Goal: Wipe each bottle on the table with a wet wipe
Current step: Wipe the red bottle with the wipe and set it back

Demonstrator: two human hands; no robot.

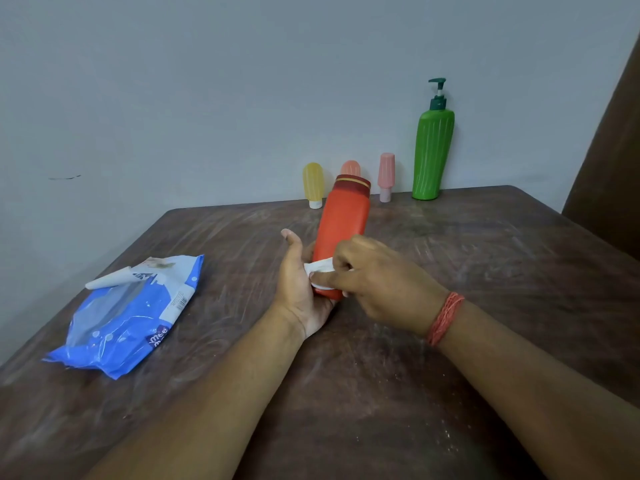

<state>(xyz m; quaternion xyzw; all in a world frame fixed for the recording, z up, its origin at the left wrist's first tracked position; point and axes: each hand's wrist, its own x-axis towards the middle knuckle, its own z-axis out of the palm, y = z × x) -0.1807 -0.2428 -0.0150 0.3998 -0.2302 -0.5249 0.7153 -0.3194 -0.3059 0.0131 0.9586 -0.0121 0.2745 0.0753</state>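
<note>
My left hand (pixel 300 289) holds an orange-red bottle (pixel 341 226) from beneath, near its lower end; the bottle tilts away from me with its dark red cap pointing toward the wall. My right hand (pixel 374 282) pinches a white wet wipe (pixel 320 266) against the bottle's lower part. Along the wall stand a yellow tube (pixel 313 184), a peach tube (pixel 350 167) partly hidden behind the orange-red bottle, a pink tube (pixel 386 176) and a tall green pump bottle (pixel 433 154).
A blue wet-wipe packet (pixel 131 317) lies at the left of the brown table (pixel 485 258), its flap lifted. A dark brown panel (pixel 613 161) rises at the right edge. The wall runs right behind the standing bottles.
</note>
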